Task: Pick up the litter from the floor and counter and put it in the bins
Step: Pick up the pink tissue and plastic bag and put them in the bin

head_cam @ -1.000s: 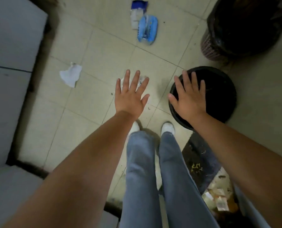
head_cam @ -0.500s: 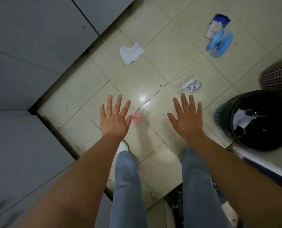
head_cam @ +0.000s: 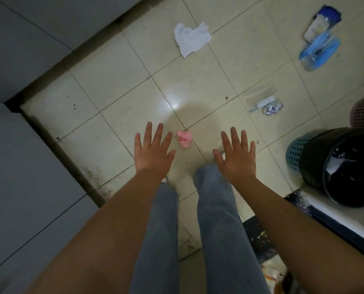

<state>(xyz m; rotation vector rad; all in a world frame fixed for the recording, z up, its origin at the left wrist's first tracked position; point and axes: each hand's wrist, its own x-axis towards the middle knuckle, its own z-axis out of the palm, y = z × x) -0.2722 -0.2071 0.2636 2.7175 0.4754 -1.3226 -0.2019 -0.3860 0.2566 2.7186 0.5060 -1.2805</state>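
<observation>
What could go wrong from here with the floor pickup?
1. Both the left hand and right hand are open and empty; the pink scrap is small and flat on the tile, so a pinch may slip.
2. The foil ball and clear wrapper are pale and easily overlooked.
3. The black-lined bin sits tilted, so tossed litter might miss.

— We see a pink scrap (head_cam: 184, 139) and a white tissue (head_cam: 191, 39) on pale cream tiles (head_cam: 117, 96).
— We also see a blue packet (head_cam: 319, 52), a crumpled silver foil (head_cam: 272, 108), and a teal latticed bin (head_cam: 297, 152) with a black liner (head_cam: 346, 166).
</observation>
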